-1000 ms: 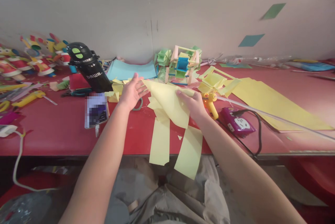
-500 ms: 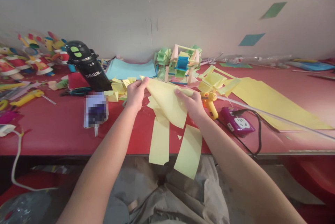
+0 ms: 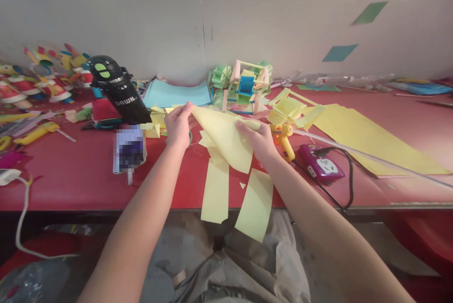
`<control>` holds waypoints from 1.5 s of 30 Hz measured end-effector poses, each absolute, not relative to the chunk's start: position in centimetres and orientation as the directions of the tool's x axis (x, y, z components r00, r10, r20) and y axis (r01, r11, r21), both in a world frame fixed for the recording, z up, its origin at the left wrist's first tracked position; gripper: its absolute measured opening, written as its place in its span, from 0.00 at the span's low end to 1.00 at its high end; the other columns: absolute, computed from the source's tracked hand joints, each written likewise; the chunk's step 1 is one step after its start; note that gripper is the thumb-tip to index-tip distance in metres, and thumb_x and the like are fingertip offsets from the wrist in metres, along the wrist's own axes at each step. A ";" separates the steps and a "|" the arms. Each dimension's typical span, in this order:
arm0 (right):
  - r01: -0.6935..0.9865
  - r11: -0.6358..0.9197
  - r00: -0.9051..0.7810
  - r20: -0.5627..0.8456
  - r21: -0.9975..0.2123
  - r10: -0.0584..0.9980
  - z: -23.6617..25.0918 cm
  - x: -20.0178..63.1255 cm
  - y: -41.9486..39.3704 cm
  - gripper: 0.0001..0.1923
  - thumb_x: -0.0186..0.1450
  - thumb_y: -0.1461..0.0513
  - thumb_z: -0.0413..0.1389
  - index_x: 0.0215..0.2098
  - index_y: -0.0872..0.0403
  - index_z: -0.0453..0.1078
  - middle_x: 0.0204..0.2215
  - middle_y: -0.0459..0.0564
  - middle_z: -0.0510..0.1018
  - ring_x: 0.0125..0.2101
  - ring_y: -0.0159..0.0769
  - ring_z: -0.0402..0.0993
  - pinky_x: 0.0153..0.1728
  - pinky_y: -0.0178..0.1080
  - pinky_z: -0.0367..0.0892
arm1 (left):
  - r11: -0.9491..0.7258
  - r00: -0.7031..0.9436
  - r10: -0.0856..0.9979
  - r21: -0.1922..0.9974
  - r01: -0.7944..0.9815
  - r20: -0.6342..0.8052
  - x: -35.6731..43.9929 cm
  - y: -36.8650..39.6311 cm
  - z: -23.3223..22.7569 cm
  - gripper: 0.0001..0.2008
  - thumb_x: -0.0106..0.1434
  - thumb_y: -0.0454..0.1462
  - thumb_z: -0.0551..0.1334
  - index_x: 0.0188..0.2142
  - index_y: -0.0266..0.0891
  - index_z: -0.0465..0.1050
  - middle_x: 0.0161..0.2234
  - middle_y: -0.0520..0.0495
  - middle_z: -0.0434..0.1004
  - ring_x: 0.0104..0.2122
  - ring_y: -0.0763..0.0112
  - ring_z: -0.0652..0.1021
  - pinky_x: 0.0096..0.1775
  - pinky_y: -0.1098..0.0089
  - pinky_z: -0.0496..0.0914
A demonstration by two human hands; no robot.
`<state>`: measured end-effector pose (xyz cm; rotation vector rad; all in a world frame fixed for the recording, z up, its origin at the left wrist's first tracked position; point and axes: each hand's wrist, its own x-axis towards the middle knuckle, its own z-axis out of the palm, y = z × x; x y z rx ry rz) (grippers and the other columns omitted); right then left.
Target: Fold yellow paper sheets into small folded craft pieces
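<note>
A curled sheet of yellow paper (image 3: 222,133) is held up over the table between my hands. The fingers of my left hand (image 3: 179,126) pinch its upper left corner. My right hand (image 3: 260,141) grips its right side, thumb on top. Two cut pale-yellow paper strips (image 3: 215,192) lie below it, partly over the table's front edge. Jagged yellow paper scraps (image 3: 207,139) show beneath the sheet. A dark ring-shaped thing (image 3: 190,138) is mostly hidden behind my left hand. Just right of my right hand is a yellow glue gun (image 3: 284,141).
Beyond my hands stands a stick frame with a blue paper wheel (image 3: 245,87). A purple power socket (image 3: 322,165) and yellow sheets (image 3: 371,140) lie right. A black bottle (image 3: 118,90), a phone (image 3: 130,149) and blue paper (image 3: 177,93) are left. A partition (image 3: 283,20) closes the back.
My left hand has shifted slightly left, and the paper corner that stuck up past its thumb now lies at the fingertips. My right hand stays in place.
</note>
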<state>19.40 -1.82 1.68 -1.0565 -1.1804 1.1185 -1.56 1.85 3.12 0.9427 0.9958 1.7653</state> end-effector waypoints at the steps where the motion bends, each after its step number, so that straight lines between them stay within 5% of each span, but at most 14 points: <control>1: -0.088 0.139 0.041 0.136 -0.986 0.990 1.7 19.4 -1.8 0.21 0.53 0.45 0.67 0.35 0.52 0.78 0.29 0.49 0.81 0.29 0.40 0.77 0.29 0.39 0.70 | -0.301 -0.341 0.921 0.900 -0.314 0.189 -1.5 1.9 3.1 0.14 0.55 0.47 0.70 0.29 0.39 0.74 0.27 0.49 0.79 0.33 0.66 0.81 0.36 0.68 0.75; 6: -0.091 0.147 0.051 0.143 -0.985 0.988 1.5 19.4 -1.8 0.21 0.53 0.46 0.67 0.35 0.52 0.78 0.29 0.49 0.82 0.31 0.41 0.78 0.30 0.40 0.71 | -0.301 -0.307 0.930 0.896 -0.325 0.201 -1.6 1.9 3.1 0.18 0.53 0.49 0.71 0.34 0.38 0.75 0.34 0.46 0.81 0.39 0.63 0.82 0.39 0.67 0.76; 13: -0.105 0.206 0.152 0.189 -0.973 0.970 1.2 19.6 -1.5 0.21 0.55 0.46 0.66 0.37 0.52 0.79 0.33 0.50 0.83 0.34 0.43 0.79 0.35 0.43 0.74 | -0.144 -0.022 0.989 0.949 -0.282 0.143 -1.0 1.2 3.1 0.23 0.44 0.49 0.76 0.33 0.36 0.76 0.33 0.44 0.82 0.37 0.61 0.82 0.42 0.64 0.76; 18: -0.103 0.227 0.134 0.213 -0.968 0.968 0.9 19.5 -1.3 0.20 0.56 0.46 0.65 0.38 0.51 0.79 0.33 0.49 0.82 0.33 0.42 0.79 0.34 0.42 0.74 | -0.215 -0.135 0.973 0.944 -0.251 0.186 -0.3 1.1 2.8 0.19 0.44 0.46 0.76 0.24 0.37 0.72 0.25 0.49 0.78 0.29 0.64 0.81 0.35 0.65 0.76; 31: -0.097 0.201 0.103 0.192 -0.975 0.976 0.8 19.0 -1.4 0.20 0.56 0.46 0.65 0.36 0.53 0.79 0.25 0.47 0.78 0.24 0.35 0.73 0.25 0.38 0.67 | -0.283 -0.331 0.925 0.920 -0.270 0.187 0.1 1.8 2.2 0.17 0.53 0.49 0.69 0.26 0.38 0.70 0.25 0.49 0.75 0.28 0.68 0.79 0.30 0.72 0.73; 40: -0.084 0.193 0.096 0.184 -0.978 0.978 0.9 19.0 -1.5 0.19 0.55 0.47 0.66 0.35 0.53 0.78 0.23 0.46 0.76 0.24 0.35 0.71 0.24 0.37 0.67 | -0.252 -0.300 0.944 0.892 -0.376 0.140 -0.4 1.7 2.8 0.12 0.48 0.40 0.72 0.26 0.38 0.72 0.27 0.49 0.77 0.29 0.70 0.79 0.32 0.71 0.73; 45: -0.097 0.195 0.098 0.186 -0.976 0.978 0.7 19.0 -1.4 0.20 0.55 0.47 0.66 0.37 0.53 0.79 0.25 0.46 0.78 0.25 0.35 0.72 0.26 0.37 0.67 | -0.259 -0.316 0.939 0.887 -0.382 0.138 -0.5 1.7 2.8 0.16 0.49 0.46 0.72 0.27 0.37 0.72 0.28 0.47 0.79 0.30 0.68 0.80 0.32 0.71 0.74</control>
